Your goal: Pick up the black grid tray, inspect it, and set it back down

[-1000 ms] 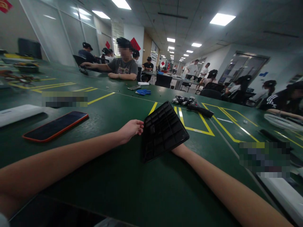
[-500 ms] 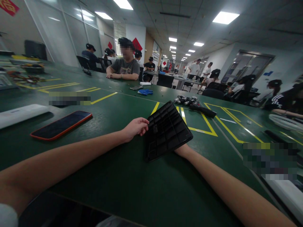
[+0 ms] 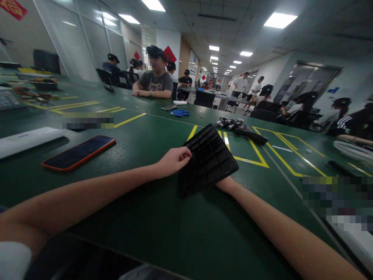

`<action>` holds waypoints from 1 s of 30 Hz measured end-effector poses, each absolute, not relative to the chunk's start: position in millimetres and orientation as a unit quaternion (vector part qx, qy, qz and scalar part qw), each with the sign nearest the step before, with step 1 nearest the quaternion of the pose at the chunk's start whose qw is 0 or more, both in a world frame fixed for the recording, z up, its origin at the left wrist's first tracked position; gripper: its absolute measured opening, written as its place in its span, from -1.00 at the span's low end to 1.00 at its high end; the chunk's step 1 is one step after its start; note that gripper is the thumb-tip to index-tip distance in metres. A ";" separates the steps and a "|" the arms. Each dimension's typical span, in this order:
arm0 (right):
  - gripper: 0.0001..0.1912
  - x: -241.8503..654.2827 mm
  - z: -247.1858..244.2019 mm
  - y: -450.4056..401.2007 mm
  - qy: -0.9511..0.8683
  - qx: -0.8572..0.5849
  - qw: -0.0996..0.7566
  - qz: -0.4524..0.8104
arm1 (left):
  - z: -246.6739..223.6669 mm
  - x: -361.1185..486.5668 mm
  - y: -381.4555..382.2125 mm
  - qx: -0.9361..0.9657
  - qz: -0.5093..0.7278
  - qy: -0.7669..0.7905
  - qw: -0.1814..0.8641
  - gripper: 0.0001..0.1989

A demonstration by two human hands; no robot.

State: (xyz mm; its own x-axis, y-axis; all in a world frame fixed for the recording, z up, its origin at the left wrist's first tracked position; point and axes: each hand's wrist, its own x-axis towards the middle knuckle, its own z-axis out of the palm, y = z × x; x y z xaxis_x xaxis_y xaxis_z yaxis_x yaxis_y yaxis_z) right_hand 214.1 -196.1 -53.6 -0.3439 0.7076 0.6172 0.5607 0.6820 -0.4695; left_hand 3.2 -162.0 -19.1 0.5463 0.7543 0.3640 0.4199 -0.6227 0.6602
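A black, shallow tray (image 3: pixel 212 155) divided into small compartments is held up at a tilt over the green table, its open face towards me. Behind its lower right edge is my right hand (image 3: pixel 226 184), gripping it from the back; the fingers are hidden. My left hand (image 3: pixel 174 161) is closed in a pinch over the tray's left compartments. Whatever lies between those fingertips is too small or hidden to make out.
On the table (image 3: pixel 145 233) at left lie an orange-cased phone (image 3: pixel 80 153) and a white slab-like object (image 3: pixel 29 140). Beyond the tray are blue gloves (image 3: pixel 180 113) and a black bundle of metal-ended parts (image 3: pixel 230 123). A person (image 3: pixel 154 79) sits opposite.
My left hand has moved right, from the tray's left edge to over its compartments, still pinched. The tray and my right hand have hardly moved.
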 end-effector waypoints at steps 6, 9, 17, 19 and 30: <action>-0.46 220.5 -64.2 -189.4 -0.832 -0.387 0.395 0.043 | -7.0 -2.3 -167.0 0.924 0.236 0.285 0.093 -0.81; -0.45 220.7 -65.3 -189.0 -0.830 -0.389 0.395 0.055 | -2.3 -3.2 -167.2 0.919 0.217 0.308 0.117 -0.76; -0.49 216.7 -54.9 -195.3 -0.829 -0.387 0.394 0.091 | -5.3 -3.7 -161.1 0.908 0.255 0.283 0.174 -0.83; -0.49 213.7 -49.9 -197.7 -0.822 -0.383 0.408 0.105 | -6.6 -3.2 -160.7 0.904 0.270 0.276 0.183 -0.85; -0.47 213.5 -53.1 -194.9 -0.817 -0.377 0.425 0.097 | -6.6 9.7 -160.4 0.823 0.303 0.374 0.302 -0.88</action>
State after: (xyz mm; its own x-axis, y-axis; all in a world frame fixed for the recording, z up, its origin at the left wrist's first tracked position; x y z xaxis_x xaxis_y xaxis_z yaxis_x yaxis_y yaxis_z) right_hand 213.5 -194.9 -53.1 -0.3536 0.6985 0.6221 0.5343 0.6968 -0.4786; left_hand 9.7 -160.4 -6.6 0.5364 0.7984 0.2736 0.4326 -0.5385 0.7231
